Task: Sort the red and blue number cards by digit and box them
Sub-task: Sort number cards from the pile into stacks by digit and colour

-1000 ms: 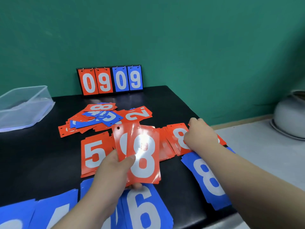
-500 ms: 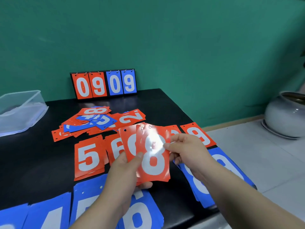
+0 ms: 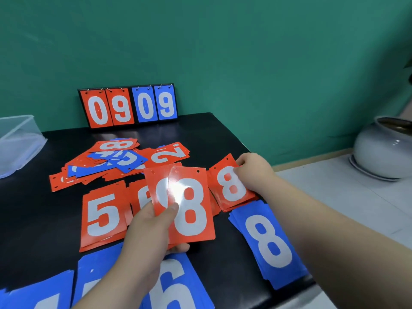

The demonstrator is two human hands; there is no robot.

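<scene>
Midway across the black table (image 3: 211,130), the person's left hand (image 3: 147,233) holds a small fan of red cards (image 3: 191,206) just above the surface, with the thumb across the front card, a white 8, and the fingers curled behind. Just to the right, the right hand (image 3: 254,172) lies on the red 8 pile (image 3: 229,186), its fingers curled over the pile's far right edge. A blue 8 stack (image 3: 267,241) lies nearer, touching that pile's near edge. Left of the fan lies a red 5 pile (image 3: 102,217), and a blue 6 stack (image 3: 174,286) is under the left wrist. Farther off sit an unsorted heap (image 3: 111,159), a flip scoreboard (image 3: 129,105) against the wall and, at far left, a clear plastic box (image 3: 17,141).
</scene>
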